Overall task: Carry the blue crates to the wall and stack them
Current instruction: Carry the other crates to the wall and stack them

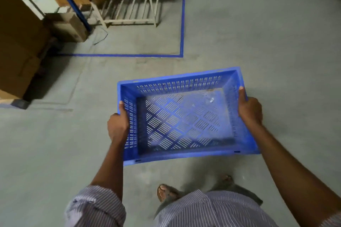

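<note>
Blue crate carried off the grey floor, open side up, a few pale scraps in its slotted bottom; left hand clenched on the left short rim, right hand clenched on the right short rim, thumbs hooked over the edges. Ahead, a blue floor line turning a corner, with a metal rack and cardboard boxes behind it at the left. Bare floor open ahead and to the right.

Grey floor, blue tape line, rack
</note>
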Action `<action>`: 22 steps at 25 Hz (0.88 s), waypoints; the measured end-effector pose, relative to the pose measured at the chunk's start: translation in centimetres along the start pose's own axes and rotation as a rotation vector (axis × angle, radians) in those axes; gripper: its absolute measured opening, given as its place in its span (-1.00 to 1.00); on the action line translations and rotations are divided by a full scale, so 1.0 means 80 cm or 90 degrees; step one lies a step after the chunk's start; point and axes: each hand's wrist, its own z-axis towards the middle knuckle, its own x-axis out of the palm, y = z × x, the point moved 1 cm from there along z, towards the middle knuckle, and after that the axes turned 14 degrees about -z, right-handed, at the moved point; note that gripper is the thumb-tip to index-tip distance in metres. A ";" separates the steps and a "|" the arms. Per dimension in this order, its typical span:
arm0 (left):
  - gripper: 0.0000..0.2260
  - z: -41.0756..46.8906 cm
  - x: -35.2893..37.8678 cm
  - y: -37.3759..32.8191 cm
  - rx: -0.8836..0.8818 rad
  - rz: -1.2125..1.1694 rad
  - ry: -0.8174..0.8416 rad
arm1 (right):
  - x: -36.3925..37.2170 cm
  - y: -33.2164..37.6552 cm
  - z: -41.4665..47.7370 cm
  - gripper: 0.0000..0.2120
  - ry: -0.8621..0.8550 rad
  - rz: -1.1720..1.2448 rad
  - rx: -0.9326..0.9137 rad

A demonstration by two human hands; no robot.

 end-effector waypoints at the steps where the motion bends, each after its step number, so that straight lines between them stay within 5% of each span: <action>1: -0.04 -0.013 0.031 -0.021 0.023 0.004 0.021 | -0.018 -0.031 0.014 -0.10 -0.012 0.022 0.022; 10: -0.13 -0.136 0.379 -0.222 0.128 -0.057 0.266 | -0.202 -0.308 0.184 -0.13 -0.081 0.153 0.226; 16: -0.16 -0.207 0.609 -0.382 0.174 0.000 0.438 | -0.288 -0.452 0.313 0.25 -0.120 0.223 0.348; 22: -0.31 -0.291 0.855 -0.528 0.233 0.117 0.629 | -0.374 -0.549 0.425 -0.17 -0.142 0.251 0.453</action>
